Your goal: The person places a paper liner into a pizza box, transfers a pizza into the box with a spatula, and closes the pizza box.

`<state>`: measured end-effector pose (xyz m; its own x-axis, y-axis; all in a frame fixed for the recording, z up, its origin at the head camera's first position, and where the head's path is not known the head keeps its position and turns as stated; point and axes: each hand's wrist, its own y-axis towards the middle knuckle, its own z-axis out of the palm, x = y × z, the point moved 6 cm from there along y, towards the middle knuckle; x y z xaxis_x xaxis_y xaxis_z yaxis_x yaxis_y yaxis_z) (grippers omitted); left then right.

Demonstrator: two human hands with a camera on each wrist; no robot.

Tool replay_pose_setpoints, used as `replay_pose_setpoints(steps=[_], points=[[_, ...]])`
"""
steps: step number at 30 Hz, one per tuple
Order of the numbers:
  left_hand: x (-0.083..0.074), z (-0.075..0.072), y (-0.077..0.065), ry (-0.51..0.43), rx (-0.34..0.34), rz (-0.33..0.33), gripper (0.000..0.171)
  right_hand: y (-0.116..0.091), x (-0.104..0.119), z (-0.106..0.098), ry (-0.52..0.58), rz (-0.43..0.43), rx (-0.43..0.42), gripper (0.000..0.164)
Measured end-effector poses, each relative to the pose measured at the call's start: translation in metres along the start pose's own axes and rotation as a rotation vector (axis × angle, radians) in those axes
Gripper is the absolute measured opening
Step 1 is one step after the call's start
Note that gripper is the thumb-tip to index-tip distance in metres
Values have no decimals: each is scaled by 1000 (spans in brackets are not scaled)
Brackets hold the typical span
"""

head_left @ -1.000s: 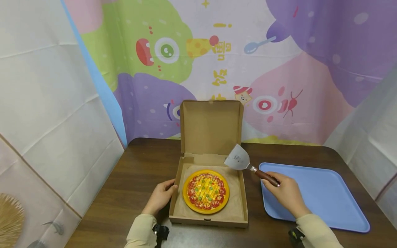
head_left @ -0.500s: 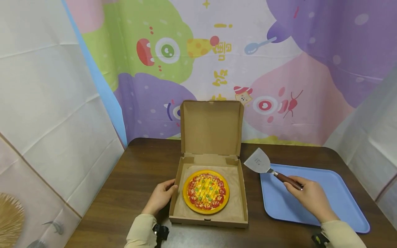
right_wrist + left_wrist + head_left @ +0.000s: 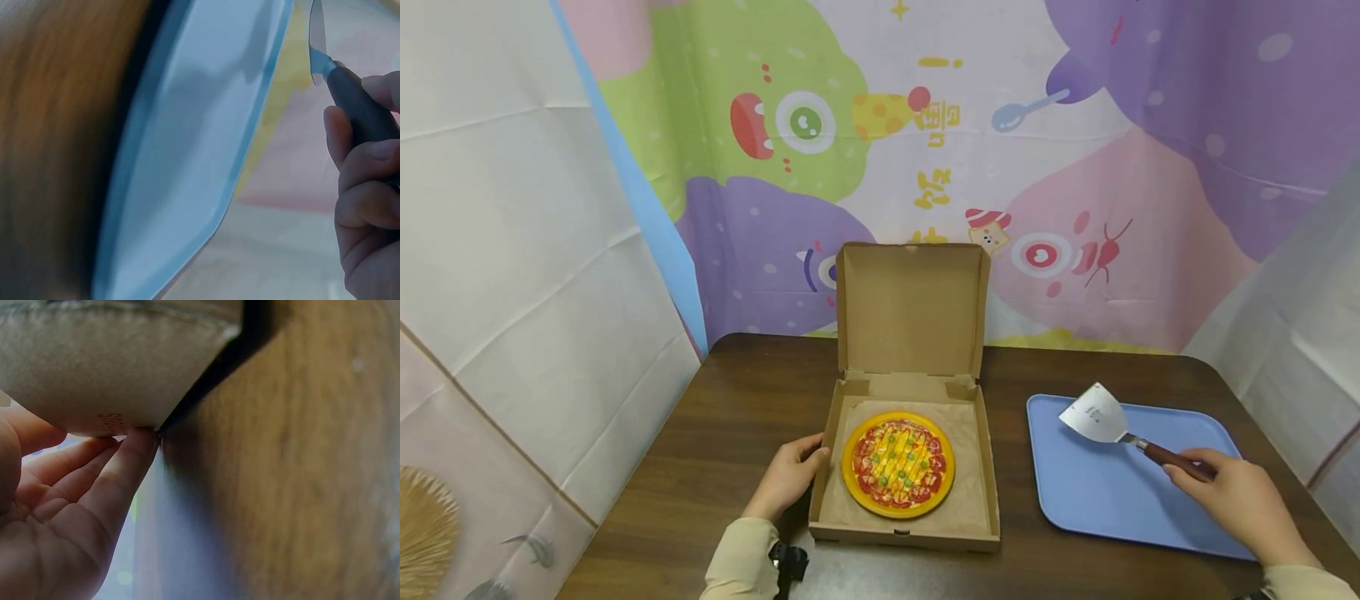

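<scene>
Gripping the spatula [image 3: 1101, 417] by its handle with the right hand [image 3: 1243, 500], above the tray [image 3: 1090, 500]. With nearly straight fingers of the left hand [image 3: 785, 475], touching the left side of the box [image 3: 910, 312], with the pizza [image 3: 898, 462] inside.

Out of a pale left sleeve [image 3: 741, 560] reaches the left hand [image 3: 788, 477], back upward, its fingers [image 3: 119, 469] extended and its thumb [image 3: 814, 460] set slightly apart from them. The right hand [image 3: 1236, 500], well apart from it, grips, its lower fingers [image 3: 369, 206] curled inward; at the right wrist view's edge, its thumb is hard to single out. The right sleeve [image 3: 1307, 581] is mostly cut off.
</scene>
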<state>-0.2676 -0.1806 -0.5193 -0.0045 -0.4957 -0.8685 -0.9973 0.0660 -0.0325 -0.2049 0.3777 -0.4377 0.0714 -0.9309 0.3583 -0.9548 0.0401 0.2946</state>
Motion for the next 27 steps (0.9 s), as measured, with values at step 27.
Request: replay_pose_setpoints(steps=[27], points=[[-4,-1,-2,-4,3,22,38,-20,-81,-3,-10,100,115,31]])
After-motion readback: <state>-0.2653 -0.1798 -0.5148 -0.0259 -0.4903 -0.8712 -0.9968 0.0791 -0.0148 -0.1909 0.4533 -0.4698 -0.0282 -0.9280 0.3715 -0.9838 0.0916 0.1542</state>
